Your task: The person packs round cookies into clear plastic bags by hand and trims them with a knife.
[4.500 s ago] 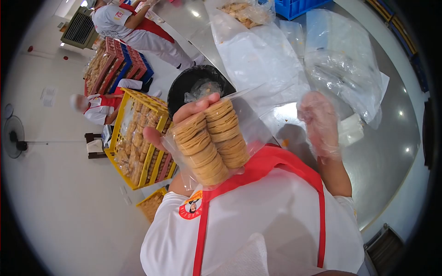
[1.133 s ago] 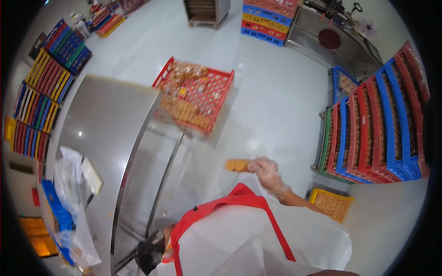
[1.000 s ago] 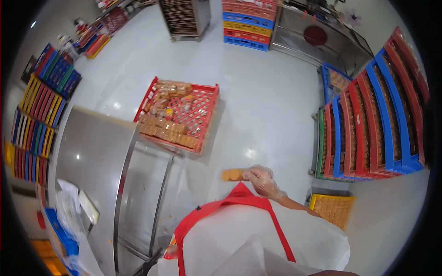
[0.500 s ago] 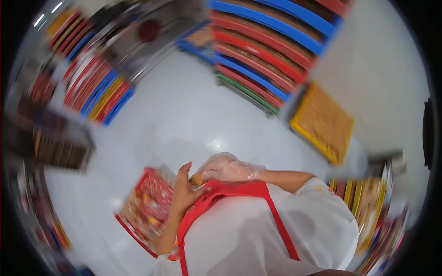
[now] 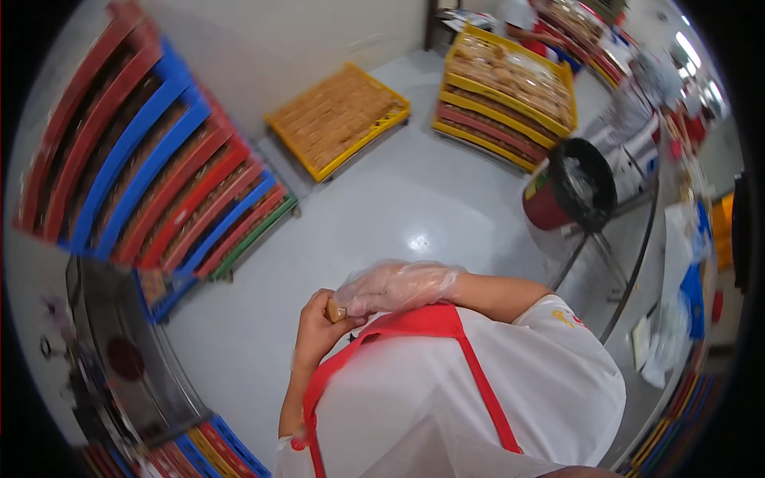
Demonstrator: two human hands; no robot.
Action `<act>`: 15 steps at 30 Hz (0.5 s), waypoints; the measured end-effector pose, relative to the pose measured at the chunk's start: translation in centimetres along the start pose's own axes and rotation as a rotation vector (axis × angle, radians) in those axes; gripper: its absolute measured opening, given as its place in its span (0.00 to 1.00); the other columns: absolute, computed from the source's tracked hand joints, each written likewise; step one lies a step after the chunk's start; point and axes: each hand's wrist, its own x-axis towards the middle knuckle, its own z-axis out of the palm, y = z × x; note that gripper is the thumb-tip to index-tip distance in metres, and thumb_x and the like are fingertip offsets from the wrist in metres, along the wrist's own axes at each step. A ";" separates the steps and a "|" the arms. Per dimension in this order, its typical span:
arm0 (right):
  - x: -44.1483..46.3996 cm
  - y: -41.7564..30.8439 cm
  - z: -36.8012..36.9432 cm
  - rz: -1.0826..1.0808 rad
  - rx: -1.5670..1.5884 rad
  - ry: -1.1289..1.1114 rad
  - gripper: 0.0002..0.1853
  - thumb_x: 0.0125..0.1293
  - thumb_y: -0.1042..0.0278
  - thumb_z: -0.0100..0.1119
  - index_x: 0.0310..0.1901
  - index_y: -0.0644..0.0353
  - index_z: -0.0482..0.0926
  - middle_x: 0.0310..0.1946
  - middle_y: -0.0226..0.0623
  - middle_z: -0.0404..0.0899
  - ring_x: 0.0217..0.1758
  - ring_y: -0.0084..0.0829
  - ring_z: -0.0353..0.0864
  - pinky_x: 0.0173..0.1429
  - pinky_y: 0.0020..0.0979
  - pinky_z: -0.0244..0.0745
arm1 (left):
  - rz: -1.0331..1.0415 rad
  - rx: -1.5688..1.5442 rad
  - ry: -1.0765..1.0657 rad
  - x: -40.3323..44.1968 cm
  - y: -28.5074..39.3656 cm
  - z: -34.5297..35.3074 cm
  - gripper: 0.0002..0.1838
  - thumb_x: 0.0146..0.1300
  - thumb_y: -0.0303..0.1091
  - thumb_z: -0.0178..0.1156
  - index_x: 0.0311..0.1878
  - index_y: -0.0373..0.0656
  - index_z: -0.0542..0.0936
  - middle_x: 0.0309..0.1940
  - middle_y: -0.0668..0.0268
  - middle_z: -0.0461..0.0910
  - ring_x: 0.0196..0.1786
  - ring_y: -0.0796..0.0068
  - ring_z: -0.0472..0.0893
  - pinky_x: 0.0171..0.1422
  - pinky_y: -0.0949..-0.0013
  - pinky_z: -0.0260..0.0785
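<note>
In front of my red apron (image 5: 414, 321), my two hands meet at chest height. My left hand (image 5: 320, 327) is bare, its thumb and fingers closed round the end of a small pack of round tan biscuits (image 5: 338, 310). My right hand (image 5: 398, 288), in a clear plastic glove, wraps over the same pack from the other side. Only the pack's near end shows between them; the gloved fingers cover the rest.
Tall stacked red and blue crates (image 5: 171, 187) stand at left. A filled yellow crate (image 5: 339, 119) lies on the floor ahead, with stacked yellow crates (image 5: 510, 88) further right. Beside a black-lined bin (image 5: 586, 185) is a steel table (image 5: 637, 307). Co-workers (image 5: 637, 95) are at upper right.
My view has swung round; the red floor crate left sight and the bin and table came in at right. My left hand, open half a second ago, has closed on the biscuits beside my gloved hand.
</note>
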 end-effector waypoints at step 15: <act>-26.4 3.8 -14.6 0.018 0.758 0.889 0.37 0.70 0.39 0.60 0.62 0.70 0.77 0.64 0.47 0.77 0.61 0.46 0.81 0.46 0.35 0.86 | 0.655 -0.289 -0.332 17.9 16.9 21.0 0.14 0.72 0.31 0.59 0.57 0.37 0.81 0.58 0.59 0.77 0.64 0.65 0.75 0.71 0.65 0.64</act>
